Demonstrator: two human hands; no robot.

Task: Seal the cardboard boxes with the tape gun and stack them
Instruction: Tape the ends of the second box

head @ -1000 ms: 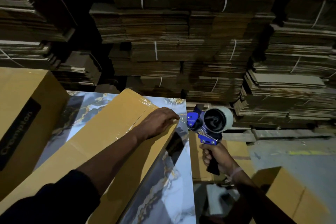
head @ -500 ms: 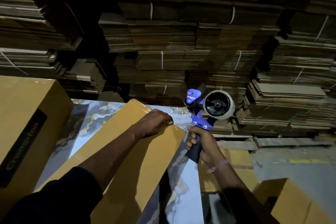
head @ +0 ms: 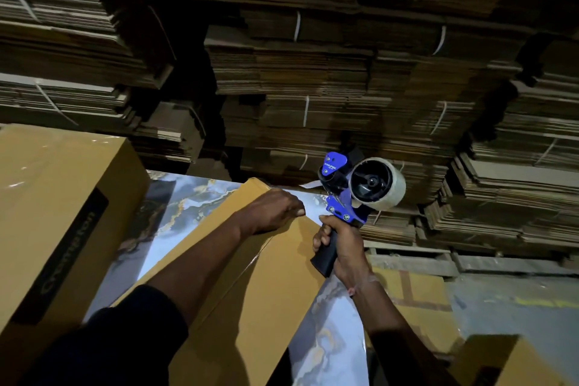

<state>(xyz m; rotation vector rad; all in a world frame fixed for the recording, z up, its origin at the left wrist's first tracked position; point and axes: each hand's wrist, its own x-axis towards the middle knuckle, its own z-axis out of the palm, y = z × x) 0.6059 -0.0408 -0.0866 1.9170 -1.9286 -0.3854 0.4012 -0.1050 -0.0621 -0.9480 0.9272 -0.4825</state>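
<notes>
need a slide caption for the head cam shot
Left hand rests on the far end of a long cardboard box while the right hand grips a blue tape gun beside it.

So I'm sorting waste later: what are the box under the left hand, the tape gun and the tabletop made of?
Box: matt tan cardboard, by its folded edges. Tape gun: glossy blue frame, probably painted metal or plastic, with a black, likely plastic, grip and a clear tape roll. Tabletop: shiny marble-patterned surface; stone or laminate, unclear.

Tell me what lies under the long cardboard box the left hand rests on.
Long cardboard box lies on a marble-patterned tabletop, visible either side. Left hand rests on its far end. Anything directly beneath is covered.
</notes>
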